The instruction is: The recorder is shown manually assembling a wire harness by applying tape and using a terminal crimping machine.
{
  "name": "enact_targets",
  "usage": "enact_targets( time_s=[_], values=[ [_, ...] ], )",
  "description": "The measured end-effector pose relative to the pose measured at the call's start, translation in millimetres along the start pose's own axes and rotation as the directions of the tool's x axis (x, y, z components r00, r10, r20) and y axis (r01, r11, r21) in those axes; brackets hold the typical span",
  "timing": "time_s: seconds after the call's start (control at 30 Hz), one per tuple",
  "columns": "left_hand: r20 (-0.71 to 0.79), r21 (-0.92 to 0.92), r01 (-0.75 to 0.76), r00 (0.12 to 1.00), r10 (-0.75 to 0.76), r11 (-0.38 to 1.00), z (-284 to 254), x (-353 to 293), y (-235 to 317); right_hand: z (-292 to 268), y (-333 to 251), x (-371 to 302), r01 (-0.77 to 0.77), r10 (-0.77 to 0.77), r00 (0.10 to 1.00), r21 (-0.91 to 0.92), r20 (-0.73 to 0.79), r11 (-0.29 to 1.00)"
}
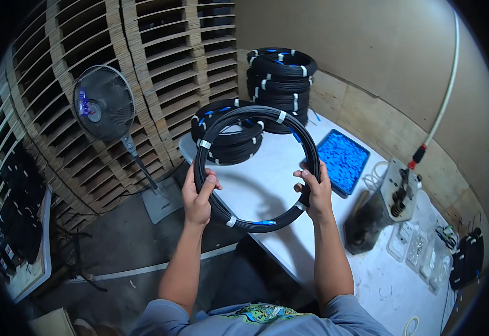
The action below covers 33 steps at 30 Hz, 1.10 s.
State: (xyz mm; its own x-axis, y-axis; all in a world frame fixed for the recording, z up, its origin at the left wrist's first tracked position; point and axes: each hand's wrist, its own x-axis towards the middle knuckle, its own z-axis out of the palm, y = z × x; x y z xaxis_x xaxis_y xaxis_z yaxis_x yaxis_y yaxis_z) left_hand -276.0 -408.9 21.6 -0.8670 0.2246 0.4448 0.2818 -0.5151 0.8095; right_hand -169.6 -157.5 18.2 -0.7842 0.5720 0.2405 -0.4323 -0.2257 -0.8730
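A coil of black cable (267, 227) is held up above the white table, tied round with several white bands and showing blue connector pieces at its lower edge and upper right. My left hand (198, 196) is closed round the coil's left side, thumb on the inner edge. On the opposite side my right hand (316, 190) grips it the same way, fingers curled round the ring. Behind the held coil lies a short stack of similar coils (234, 150), partly hidden by it.
A taller stack of coils (281, 84) stands at the table's back. A tray of small blue parts (342, 159) lies to the right, near a grey machine (390, 196) with a hose, and clear plastic trays (418, 246). A fan (104, 103) and wooden pallets (171, 67) are at left.
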Motion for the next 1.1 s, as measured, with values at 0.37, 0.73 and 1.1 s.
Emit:
enact_targets(
  time_s=[0.37, 0.73, 1.1],
  values=[
    [-0.125, 0.135, 0.125, 0.986, -0.108, 0.983, -52.0, 162.6, -15.3, 84.4, 47.6, 155.9, -0.059, 0.059, 0.998, -0.167, -0.008, 0.984],
    [-0.168, 0.333, 0.299, 0.952, -0.256, 0.894, -86.7, 278.2, -78.8, 119.2, 87.1, 276.2, -0.165, 0.154, 0.986, -0.576, -0.07, 0.801],
    [-0.303, 0.525, 0.418, 0.906, -0.297, 0.741, -77.9, 278.5, -98.0, 96.7, 115.1, 303.7, -0.177, 0.2, 0.978, -0.774, -0.067, 0.608]
  ],
)
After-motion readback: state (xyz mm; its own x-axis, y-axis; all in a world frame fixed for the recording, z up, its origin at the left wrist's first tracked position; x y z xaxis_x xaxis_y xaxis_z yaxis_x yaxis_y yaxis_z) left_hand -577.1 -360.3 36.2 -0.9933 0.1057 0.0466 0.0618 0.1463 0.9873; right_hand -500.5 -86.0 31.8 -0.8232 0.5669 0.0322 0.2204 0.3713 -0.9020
